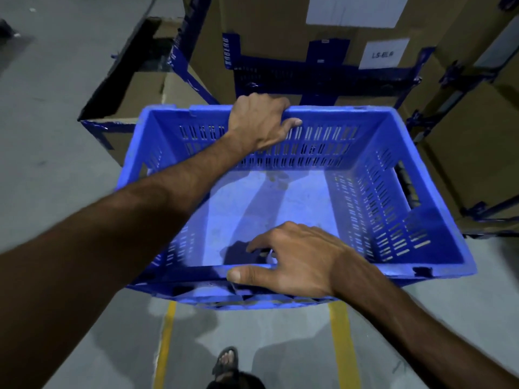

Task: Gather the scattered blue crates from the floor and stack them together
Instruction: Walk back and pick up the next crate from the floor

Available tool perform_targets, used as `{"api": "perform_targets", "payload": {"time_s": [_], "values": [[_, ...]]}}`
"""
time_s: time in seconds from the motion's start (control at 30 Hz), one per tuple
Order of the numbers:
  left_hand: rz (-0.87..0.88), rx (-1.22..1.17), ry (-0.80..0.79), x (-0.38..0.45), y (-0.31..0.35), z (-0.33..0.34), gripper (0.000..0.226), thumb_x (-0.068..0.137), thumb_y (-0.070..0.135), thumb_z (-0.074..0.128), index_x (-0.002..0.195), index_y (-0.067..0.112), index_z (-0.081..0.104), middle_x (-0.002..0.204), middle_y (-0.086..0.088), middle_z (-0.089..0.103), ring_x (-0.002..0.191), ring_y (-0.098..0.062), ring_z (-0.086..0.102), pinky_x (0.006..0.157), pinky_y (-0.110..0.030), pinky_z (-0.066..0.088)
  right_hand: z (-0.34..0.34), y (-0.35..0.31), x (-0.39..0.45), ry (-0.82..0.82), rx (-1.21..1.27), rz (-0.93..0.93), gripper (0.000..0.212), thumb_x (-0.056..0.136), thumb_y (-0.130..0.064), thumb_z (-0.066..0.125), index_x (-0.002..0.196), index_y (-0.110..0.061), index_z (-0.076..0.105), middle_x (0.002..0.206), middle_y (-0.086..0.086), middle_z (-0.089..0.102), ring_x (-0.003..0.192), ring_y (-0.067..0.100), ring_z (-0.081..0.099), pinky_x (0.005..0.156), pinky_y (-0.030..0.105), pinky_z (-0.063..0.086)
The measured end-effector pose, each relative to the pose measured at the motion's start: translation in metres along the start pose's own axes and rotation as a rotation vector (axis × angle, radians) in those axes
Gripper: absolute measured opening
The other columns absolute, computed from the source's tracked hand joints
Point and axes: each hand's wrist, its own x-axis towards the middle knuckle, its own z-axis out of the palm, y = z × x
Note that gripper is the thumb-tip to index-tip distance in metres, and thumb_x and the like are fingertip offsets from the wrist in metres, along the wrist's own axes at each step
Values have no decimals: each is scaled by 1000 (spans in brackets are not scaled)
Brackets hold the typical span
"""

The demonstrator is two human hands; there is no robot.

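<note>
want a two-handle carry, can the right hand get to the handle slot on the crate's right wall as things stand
Probably yes. The right hand holds the near rim of the blue crate, and the handle slot in the right wall is open, with nothing inside the crate blocking it. The hand must let go of the rim first.

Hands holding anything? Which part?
Blue crate: left hand grips the far rim, right hand grips the near rim.

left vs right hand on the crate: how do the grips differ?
Left hand curls over the far rim of the crate; right hand is at the near rim. Left fingers wrap outside, thumb inside; right fingers reach inside, thumb along the rim. Both hold the same crate.
</note>
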Motion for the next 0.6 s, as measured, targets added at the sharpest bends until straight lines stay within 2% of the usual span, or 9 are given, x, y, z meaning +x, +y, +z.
{"api": "perform_targets", "payload": {"time_s": [0.13, 0.27, 0.43, 0.6], "values": [[-9, -5, -3, -4, 2, -3, 58, 98, 72, 37, 107, 20, 63, 88, -11, 68, 84, -36, 64, 66, -40, 38, 1, -3, -3, 13, -6, -8, 94, 73, -99, 31, 141, -38, 56, 136, -8, 65, 124, 23, 60, 90, 40, 44], [-24, -3, 7, -4, 4, -4, 59, 98, 72, 37, 107, 20, 63, 86, -10, 66, 77, -33, 58, 66, -39, 38, 2, -2, -4, 63, -24, -23, 92, 73, -99, 30, 134, -37, 61, 130, -7, 68, 118, 23, 62, 80, 38, 40], [-11, 6, 26, -6, 5, -4, 59, 98, 72, 37, 106, 20, 64, 94, -14, 71, 88, -38, 66, 66, -39, 36, 6, -1, -6, 133, -34, -59, 89, 72, -101, 24, 108, -33, 67, 106, -7, 73, 101, 23, 65, 73, 38, 41], [-33, 8, 24, -5, 6, -3, 58, 97, 72, 39, 106, 21, 64, 98, -15, 72, 93, -40, 66, 67, -40, 34, 8, 1, -2, 137, -37, -59, 97, 68, -103, 18, 108, -31, 69, 104, -7, 74, 101, 23, 65, 75, 38, 44]]}}
